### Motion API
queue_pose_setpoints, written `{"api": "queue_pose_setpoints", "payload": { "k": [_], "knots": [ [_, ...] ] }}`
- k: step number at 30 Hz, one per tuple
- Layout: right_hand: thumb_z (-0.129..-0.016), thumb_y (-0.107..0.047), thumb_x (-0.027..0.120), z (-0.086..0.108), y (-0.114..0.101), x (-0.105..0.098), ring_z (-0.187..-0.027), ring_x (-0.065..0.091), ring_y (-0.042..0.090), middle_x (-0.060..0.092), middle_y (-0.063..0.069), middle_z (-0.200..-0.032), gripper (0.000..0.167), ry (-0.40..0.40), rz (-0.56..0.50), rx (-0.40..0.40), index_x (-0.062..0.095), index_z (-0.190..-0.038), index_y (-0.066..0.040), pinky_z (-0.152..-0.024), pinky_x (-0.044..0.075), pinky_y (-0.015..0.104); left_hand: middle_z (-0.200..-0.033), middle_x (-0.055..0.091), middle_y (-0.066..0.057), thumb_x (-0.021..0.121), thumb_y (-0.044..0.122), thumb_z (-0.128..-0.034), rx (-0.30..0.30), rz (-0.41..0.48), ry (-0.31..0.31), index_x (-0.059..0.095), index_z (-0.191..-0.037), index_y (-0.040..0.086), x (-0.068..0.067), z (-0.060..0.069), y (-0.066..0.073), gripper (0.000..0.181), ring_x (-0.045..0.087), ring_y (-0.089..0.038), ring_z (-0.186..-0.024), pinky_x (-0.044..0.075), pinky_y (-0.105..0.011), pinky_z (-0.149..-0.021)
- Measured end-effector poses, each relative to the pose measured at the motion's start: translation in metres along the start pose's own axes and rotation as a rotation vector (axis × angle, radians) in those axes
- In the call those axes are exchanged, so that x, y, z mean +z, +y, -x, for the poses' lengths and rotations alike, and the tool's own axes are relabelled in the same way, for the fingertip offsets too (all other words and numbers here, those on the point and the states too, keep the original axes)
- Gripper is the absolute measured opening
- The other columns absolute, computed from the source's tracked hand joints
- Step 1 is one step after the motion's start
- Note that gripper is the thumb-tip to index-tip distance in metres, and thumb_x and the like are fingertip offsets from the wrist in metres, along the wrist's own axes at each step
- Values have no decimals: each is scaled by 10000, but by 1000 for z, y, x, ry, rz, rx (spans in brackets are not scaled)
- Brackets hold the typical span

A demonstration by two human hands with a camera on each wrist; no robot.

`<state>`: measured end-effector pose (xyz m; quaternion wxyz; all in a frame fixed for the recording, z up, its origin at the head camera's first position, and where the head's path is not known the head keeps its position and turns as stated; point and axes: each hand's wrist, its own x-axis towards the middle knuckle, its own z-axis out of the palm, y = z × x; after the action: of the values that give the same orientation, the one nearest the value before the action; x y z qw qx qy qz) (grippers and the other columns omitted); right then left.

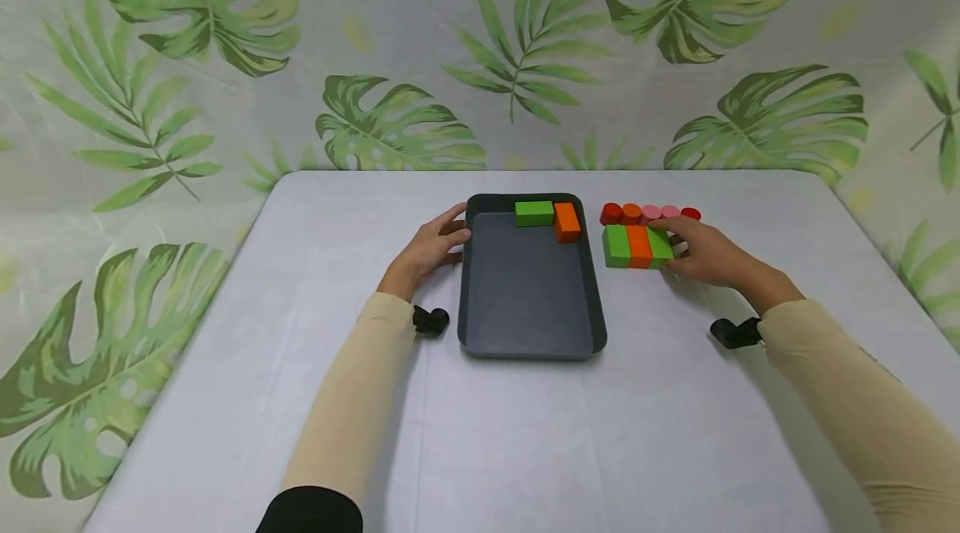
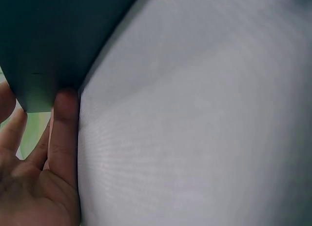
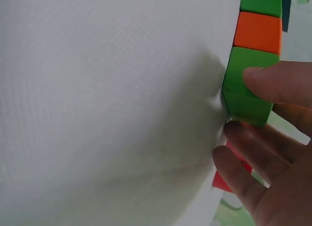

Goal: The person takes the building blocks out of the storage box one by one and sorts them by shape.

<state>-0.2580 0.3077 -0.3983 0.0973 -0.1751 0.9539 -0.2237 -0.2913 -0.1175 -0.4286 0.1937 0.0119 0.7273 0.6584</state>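
A dark grey tray [image 1: 528,291] lies on the table, with a green block [image 1: 533,213] and an orange block [image 1: 567,222] in its far right corner. At the tray's left edge, my left hand [image 1: 429,248] touches the outer side with its fingers fairly straight. To the right of the tray stands a row: a green block [image 1: 617,246], an orange block [image 1: 639,247] and another green block [image 1: 659,245]. My right hand [image 1: 701,252] pinches that right-hand green block; its thumb [image 3: 273,82] presses on the block, and the index finger is partly hidden behind it.
Behind the row of blocks stand several small cylinders, among them a red one [image 1: 611,213], an orange one [image 1: 631,213] and a pink one [image 1: 650,214]. A white cloth [image 1: 510,433] covers the table, and a leaf-patterned curtain [image 1: 525,133] hangs behind its far edge.
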Motion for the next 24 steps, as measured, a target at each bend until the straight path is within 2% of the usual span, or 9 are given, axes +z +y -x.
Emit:
{"api": "queue_pose_setpoints", "payload": {
  "k": [3,6,10,13,19,24],
  "knots": [
    [-860,-14,677,3,-4,-2,-1143,556,465,417,305,-1421,652,11,37,-12,426,-1460,14,-945,524,599,-1598,366,-81,546,154,-1026,-3,-3,-6,319,-1557,350,0,0,-1,610,466,-257,-1403,440,-473,-1133],
    [-867,-21,661,6,-11,-7,-1081,586,421,440,303,-1404,575,60,82,-44,497,-1418,-7,-910,536,585,-1599,363,-85,543,152,-1027,0,-2,-9,316,-1559,348,0,0,0,611,463,-259,-1406,440,-475,-1132],
    [-880,-8,634,6,-25,-13,-984,591,344,559,251,-1278,412,146,129,-139,607,-1291,-5,-851,549,537,-1598,363,-91,543,149,-1027,4,-1,2,318,-1559,344,0,1,0,610,464,-263,-1404,439,-479,-1132],
    [-886,8,622,-1,-39,-18,-974,603,341,611,217,-1201,352,174,139,-194,636,-1238,14,-850,549,524,-1598,362,-95,541,144,-1028,3,5,3,318,-1560,340,-1,2,1,610,464,-267,-1404,440,-480,-1131],
    [-911,-11,614,-26,-75,-21,-1076,604,390,621,214,-1240,341,129,120,-216,638,-1250,11,-935,522,547,-1601,357,-90,535,142,-1030,-2,7,-4,310,-1563,340,0,2,1,611,460,-266,-1409,439,-470,-1134],
    [-924,-40,628,-52,-103,-15,-1133,585,381,617,206,-1278,352,63,176,-242,637,-1272,11,-999,494,533,-1600,361,-89,540,143,-1027,0,17,-4,316,-1560,344,1,2,1,612,463,-267,-1407,440,-468,-1134]
  ]
}}
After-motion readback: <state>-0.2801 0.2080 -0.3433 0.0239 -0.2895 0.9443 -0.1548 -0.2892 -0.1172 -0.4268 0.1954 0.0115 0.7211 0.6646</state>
